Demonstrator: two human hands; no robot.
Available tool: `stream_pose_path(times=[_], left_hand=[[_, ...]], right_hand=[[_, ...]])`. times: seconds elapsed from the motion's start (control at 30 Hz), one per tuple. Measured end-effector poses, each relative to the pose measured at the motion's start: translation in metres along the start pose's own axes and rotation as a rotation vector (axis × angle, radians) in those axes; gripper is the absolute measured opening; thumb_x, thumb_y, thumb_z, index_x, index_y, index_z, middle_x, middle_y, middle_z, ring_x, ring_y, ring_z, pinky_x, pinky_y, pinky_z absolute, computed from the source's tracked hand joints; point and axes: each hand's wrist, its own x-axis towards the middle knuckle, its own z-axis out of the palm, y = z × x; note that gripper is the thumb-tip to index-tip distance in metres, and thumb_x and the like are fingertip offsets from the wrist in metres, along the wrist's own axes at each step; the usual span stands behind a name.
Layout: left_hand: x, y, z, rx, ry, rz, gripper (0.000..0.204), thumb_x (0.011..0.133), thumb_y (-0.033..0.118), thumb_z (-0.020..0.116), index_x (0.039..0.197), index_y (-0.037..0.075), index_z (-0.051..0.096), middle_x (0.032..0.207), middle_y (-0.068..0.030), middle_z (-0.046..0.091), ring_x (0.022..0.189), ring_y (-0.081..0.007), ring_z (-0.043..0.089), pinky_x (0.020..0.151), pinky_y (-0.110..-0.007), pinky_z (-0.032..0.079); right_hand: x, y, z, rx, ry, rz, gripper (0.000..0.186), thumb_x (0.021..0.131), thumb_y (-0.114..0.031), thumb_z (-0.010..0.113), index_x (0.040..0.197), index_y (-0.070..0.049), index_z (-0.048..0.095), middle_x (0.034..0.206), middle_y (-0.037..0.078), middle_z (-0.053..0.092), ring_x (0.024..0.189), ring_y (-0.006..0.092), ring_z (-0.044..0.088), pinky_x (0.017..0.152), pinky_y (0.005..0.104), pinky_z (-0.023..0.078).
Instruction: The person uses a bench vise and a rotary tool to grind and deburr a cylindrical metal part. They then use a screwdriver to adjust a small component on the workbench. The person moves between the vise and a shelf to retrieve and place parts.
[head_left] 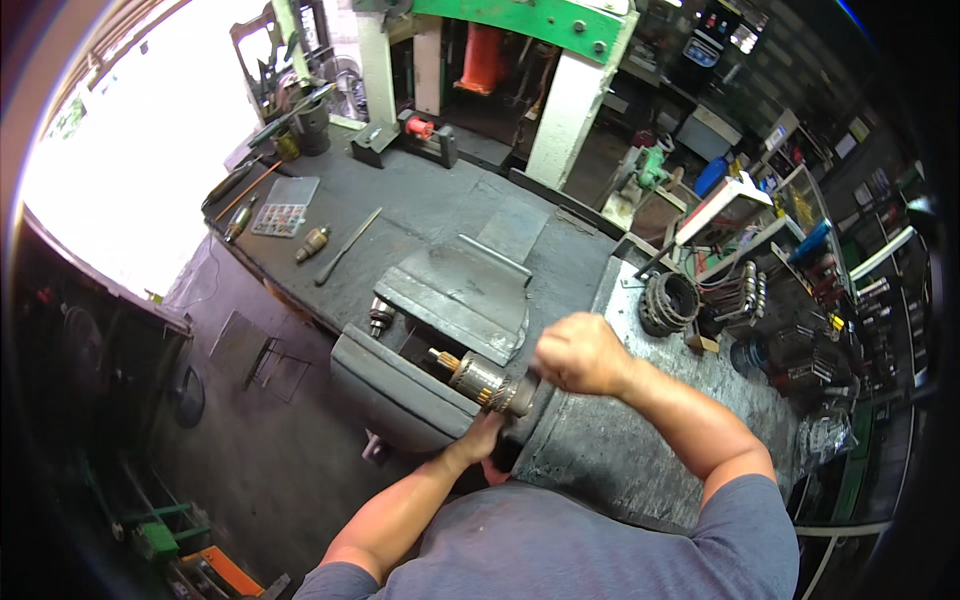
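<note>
A motor armature (482, 381) with copper-coloured windings lies slantwise between the jaws of a large grey bench vise (455, 290). My left hand (484, 436) grips the armature from below at its near end, its fingers mostly hidden. Above and to the right of that end, my right hand (580, 355) is closed in a fist, slightly blurred. A dark, smeared shape shows just under the fist; whether it is held there cannot be made out. A small dark-and-silver part (381, 316) sits in the vise gap farther left.
On the dark bench (420, 190) lie a long file-like tool (347, 246), a small motor part (312, 243) and a compartment box (285, 207). A ring-shaped metal part (669, 303) stands on the metal-topped bench at right. A green-and-white press frame (565, 110) rises behind.
</note>
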Motion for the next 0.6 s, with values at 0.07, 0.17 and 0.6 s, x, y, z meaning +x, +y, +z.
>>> stream_pose_path(times=[0.07, 0.17, 0.6], left_hand=[[0.004, -0.005, -0.003, -0.28, -0.126, -0.218, 0.028, 0.115, 0.019, 0.052, 0.127, 0.004, 0.072, 0.12, -0.0132, 0.072, 0.108, -0.0293, 0.068, 0.098, -0.048, 0.055], [0.011, -0.013, -0.01, 0.455, 0.103, 0.345, 0.022, 0.112, 0.017, 0.057, 0.121, 0.007, 0.075, 0.126, -0.0145, 0.075, 0.115, -0.0339, 0.069, 0.101, -0.049, 0.055], [-0.004, -0.065, -0.012, 0.346, 0.176, 0.196, 0.05, 0.121, 0.046, 0.044, 0.13, 0.004, 0.07, 0.129, -0.0174, 0.072, 0.127, -0.0327, 0.064, 0.111, -0.051, 0.048]], right_hand=[[0.001, 0.002, 0.001, -0.052, 0.005, 0.152, 0.03, 0.091, -0.023, 0.082, 0.078, -0.013, 0.057, 0.072, 0.005, 0.064, 0.067, 0.0305, 0.069, 0.059, 0.0455, 0.055], [-0.006, -0.002, 0.007, 0.079, -0.015, -0.001, 0.026, 0.084, -0.023, 0.083, 0.083, -0.015, 0.058, 0.073, 0.004, 0.062, 0.068, 0.0306, 0.068, 0.059, 0.045, 0.056], [-0.013, -0.007, 0.014, 0.097, -0.06, -0.095, 0.026, 0.085, -0.022, 0.082, 0.08, -0.015, 0.057, 0.07, 0.004, 0.061, 0.065, 0.029, 0.067, 0.06, 0.044, 0.056]])
